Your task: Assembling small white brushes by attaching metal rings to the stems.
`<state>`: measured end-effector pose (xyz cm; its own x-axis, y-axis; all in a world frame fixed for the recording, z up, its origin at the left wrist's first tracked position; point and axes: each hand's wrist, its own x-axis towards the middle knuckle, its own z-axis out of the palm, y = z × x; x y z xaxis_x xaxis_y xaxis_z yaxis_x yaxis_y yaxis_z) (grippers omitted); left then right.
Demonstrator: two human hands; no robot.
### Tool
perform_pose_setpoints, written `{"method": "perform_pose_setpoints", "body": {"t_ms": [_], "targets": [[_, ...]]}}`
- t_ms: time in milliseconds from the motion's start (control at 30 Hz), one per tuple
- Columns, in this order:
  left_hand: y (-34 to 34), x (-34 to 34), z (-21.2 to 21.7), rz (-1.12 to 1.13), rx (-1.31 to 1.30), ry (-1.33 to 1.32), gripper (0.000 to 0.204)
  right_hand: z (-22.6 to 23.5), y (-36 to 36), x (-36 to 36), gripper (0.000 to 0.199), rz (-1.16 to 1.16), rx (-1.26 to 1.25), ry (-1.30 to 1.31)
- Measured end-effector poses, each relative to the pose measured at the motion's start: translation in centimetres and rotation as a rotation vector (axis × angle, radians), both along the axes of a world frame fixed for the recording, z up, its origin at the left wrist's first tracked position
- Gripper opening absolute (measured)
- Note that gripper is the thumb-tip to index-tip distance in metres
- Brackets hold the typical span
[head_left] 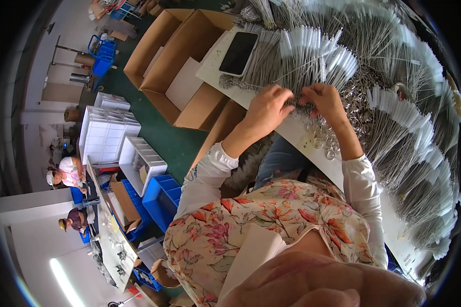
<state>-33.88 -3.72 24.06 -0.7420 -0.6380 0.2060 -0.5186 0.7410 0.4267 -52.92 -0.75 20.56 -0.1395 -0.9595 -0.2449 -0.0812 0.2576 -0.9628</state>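
Observation:
My left hand [271,106] and my right hand [323,104] meet over the near edge of the white table, fingertips pinched close together. Whatever lies between the fingers is too small and hidden to make out. Just beyond them lies a dense bundle of thin wire brushes [305,59] with pale bristle ends, their wire stems pointing toward my hands. Beside my right hand a heap of small metal rings [356,97] spreads over the table, and a few larger loose rings [330,148] lie nearer to me.
More brush bundles [410,163] cover the table's right and far sides. A phone [238,53] lies at the left table edge. Open cardboard boxes [189,110] stand left of the table. White crates [110,128], blue bins [161,197] and two people at a long bench [115,245] are farther left.

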Motion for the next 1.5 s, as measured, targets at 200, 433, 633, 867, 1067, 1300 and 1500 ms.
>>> {"method": "perform_pose_setpoints", "body": {"t_ms": [200,433,633,867,1067,1300,1500], "targets": [[-2.5,0.5,-1.6,-0.031,-0.300,-0.058,0.021,0.4,-0.2,0.0,0.027,0.006,-0.005,0.003],[-2.8,0.5,-1.4,-0.045,-0.283,-0.014,0.010,0.1,-0.2,0.0,0.029,-0.017,-0.002,-0.016],[-0.9,0.8,1.5,-0.153,-0.219,-0.122,0.012,0.1,0.1,-0.2,0.028,-0.006,0.002,-0.006],[-2.3,-0.1,2.8,-0.254,-0.268,-0.142,0.005,-1.2,-0.6,-0.4,0.028,-0.031,0.010,-0.077],[-6.2,4.5,6.4,-0.078,-0.186,-0.207,0.005,-0.7,-0.4,-0.3,0.029,-0.018,-0.004,-0.014],[-6.4,7.5,5.9,0.329,0.426,0.225,0.015,-0.5,0.0,-0.2,0.032,-0.027,-0.018,0.028],[-12.4,2.4,1.9,0.376,0.523,0.488,0.015,-0.3,1.0,0.1,0.043,-0.073,-0.053,-0.340]]}}
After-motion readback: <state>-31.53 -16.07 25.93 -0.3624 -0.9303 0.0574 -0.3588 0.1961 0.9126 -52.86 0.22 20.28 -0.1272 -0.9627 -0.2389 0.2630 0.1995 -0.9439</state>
